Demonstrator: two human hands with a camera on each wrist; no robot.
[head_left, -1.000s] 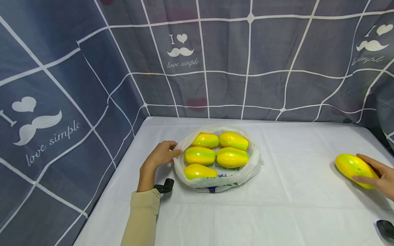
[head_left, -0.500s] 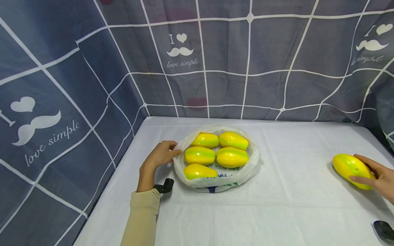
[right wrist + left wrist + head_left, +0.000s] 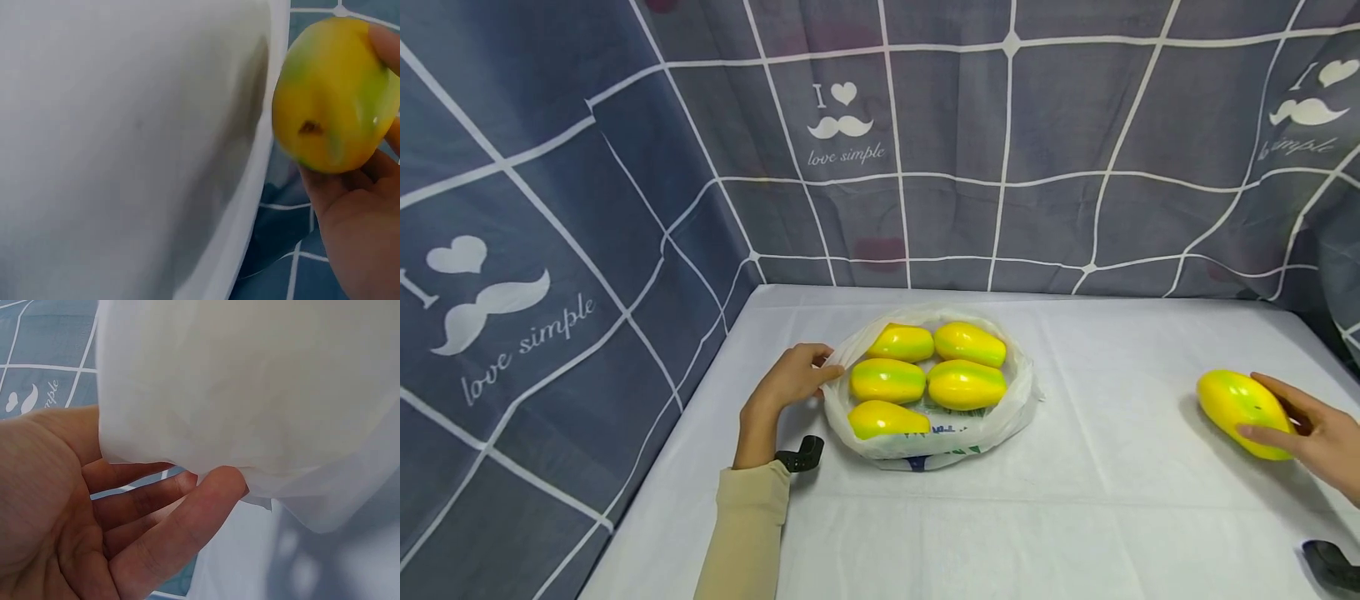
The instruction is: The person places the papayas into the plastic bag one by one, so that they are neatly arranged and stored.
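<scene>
A white plastic bag (image 3: 1000, 429) with printed lettering stands with its mouth spread, and several yellow-green papayas (image 3: 966, 384) lie inside it. At the bag's left side, my left hand (image 3: 793, 375) pinches the rim between thumb and fingers. The left wrist view shows the thumb (image 3: 187, 528) at the edge of the thin plastic, part of the fingers hidden behind it. Far to the right, my right hand (image 3: 1311, 429) grips one more papaya (image 3: 1240, 412), thumb on the near side and fingers on the far side. That papaya (image 3: 331, 94) shows a brown stem mark in the right wrist view.
A white cloth (image 3: 1075, 533) covers the table under the bag. Dark grid-patterned curtains (image 3: 955, 150) rise along the back and left edges. Black wrist-worn devices (image 3: 801, 454) stick out beside both wrists.
My right hand has moved a little to the left with the papaya in its grip. The left hand, the bag and the papayas in it have stayed put.
</scene>
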